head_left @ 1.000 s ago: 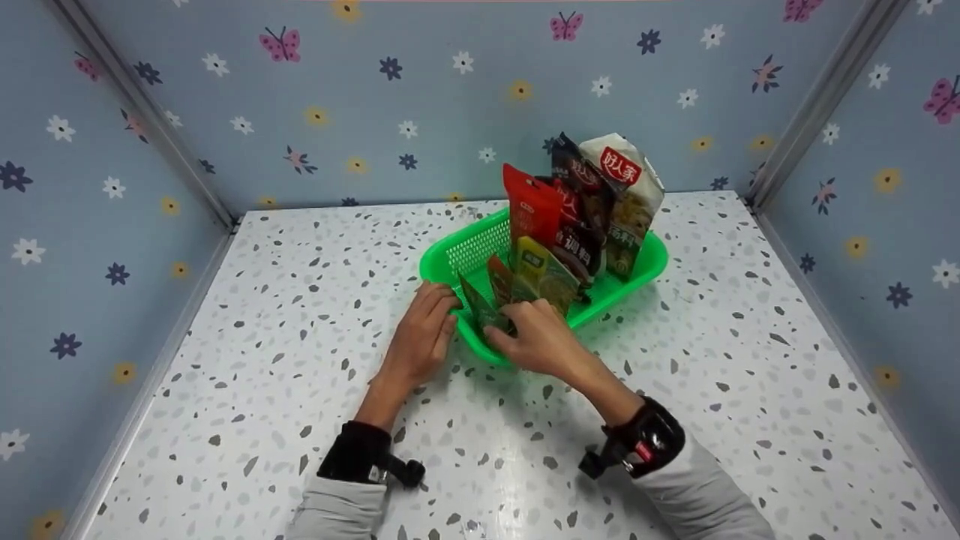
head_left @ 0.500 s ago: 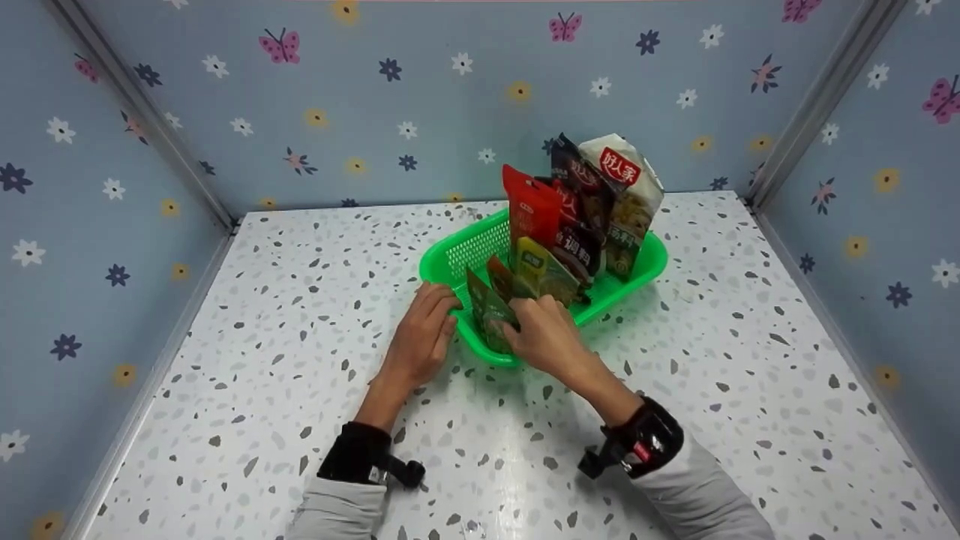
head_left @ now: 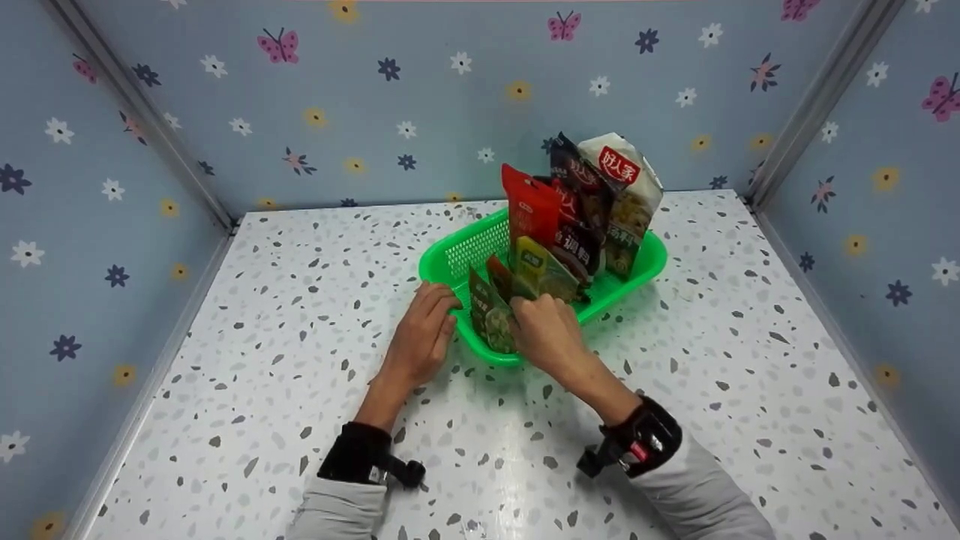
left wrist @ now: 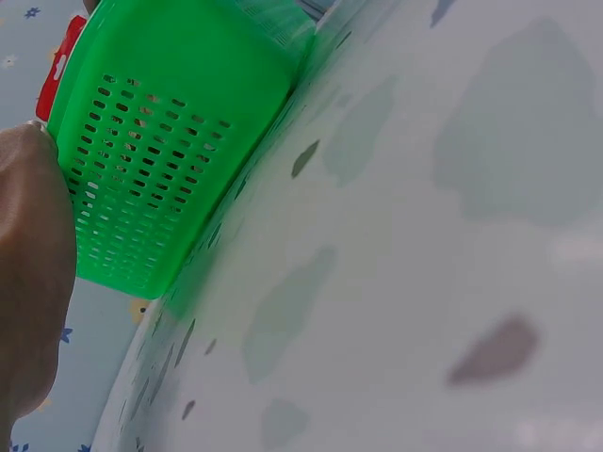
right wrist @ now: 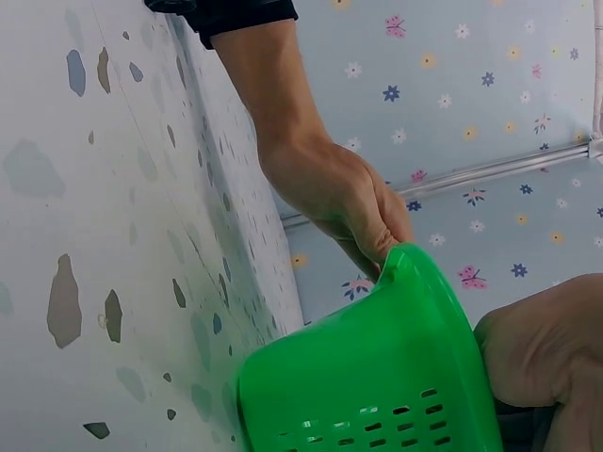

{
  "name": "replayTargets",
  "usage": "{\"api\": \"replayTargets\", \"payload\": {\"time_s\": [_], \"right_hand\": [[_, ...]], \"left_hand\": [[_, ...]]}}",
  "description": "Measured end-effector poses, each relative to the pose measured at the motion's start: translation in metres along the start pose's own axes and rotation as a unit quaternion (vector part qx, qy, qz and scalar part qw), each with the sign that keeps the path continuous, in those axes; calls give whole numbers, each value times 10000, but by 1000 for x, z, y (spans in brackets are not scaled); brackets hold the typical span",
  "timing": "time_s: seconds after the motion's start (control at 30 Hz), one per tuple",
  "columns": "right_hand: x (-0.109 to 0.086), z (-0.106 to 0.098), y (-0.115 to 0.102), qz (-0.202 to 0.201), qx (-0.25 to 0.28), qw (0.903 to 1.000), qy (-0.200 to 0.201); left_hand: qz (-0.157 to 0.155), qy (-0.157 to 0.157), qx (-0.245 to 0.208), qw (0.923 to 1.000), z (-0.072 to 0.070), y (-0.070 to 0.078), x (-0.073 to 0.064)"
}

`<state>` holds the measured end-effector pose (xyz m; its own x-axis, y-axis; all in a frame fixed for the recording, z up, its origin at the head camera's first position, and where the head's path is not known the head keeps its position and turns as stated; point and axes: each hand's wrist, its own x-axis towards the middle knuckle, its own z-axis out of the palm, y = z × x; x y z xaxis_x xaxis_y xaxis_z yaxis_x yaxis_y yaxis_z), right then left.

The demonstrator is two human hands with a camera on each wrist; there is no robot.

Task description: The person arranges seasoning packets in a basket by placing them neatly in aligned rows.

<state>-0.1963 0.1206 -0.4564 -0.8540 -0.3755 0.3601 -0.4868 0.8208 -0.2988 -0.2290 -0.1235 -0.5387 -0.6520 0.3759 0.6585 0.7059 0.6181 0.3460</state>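
A green plastic basket (head_left: 450,255) holds several seasoning packets standing upright. My left hand (head_left: 420,334) grips its near-left rim, fingers over the edge; the right wrist view shows this left hand (right wrist: 330,202) at the basket's corner. Inside the near end, my right hand (head_left: 549,334) pinches the right edge of a small green packet (head_left: 489,315), its printed front facing left. My right fingertips are hidden behind the packet and the rim. Just behind it stand a small orange-red packet (head_left: 499,274) and a yellow-green packet (head_left: 544,270).
Farther back in the basket stand a red packet (head_left: 532,206), a dark packet (head_left: 589,187) and a tall white-topped packet (head_left: 630,195). The speckled white table (head_left: 300,285) is bounded by flowered blue panels (head_left: 360,97) at the back and both sides.
My right hand has shifted slightly right with the small green packet, which has turned so more of its front shows. My left hand and the basket have stayed in place.
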Motion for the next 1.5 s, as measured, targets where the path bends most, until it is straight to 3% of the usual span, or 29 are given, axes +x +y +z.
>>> {"api": "replayTargets", "payload": {"time_s": [0.17, 0.43, 0.9, 1.13, 1.5], "right_hand": [[-2, -2, -2, 132, 386, 9992, -34], [0, 0, -2, 220, 457, 9984, 265], [-1, -1, -4, 99, 1094, 9938, -156], [-1, 0, -3, 157, 1073, 9939, -202], [2, -2, 1, 355, 977, 9945, 93]], "left_hand": [[77, 110, -121, 9998, 0, 1, 1], [9, 42, -79, 10000, 0, 1, 1], [-27, 10, -67, 10000, -2, 2, 1], [14, 67, -85, 9999, 0, 1, 0], [-16, -33, 2, 10000, 0, 0, 0]]}}
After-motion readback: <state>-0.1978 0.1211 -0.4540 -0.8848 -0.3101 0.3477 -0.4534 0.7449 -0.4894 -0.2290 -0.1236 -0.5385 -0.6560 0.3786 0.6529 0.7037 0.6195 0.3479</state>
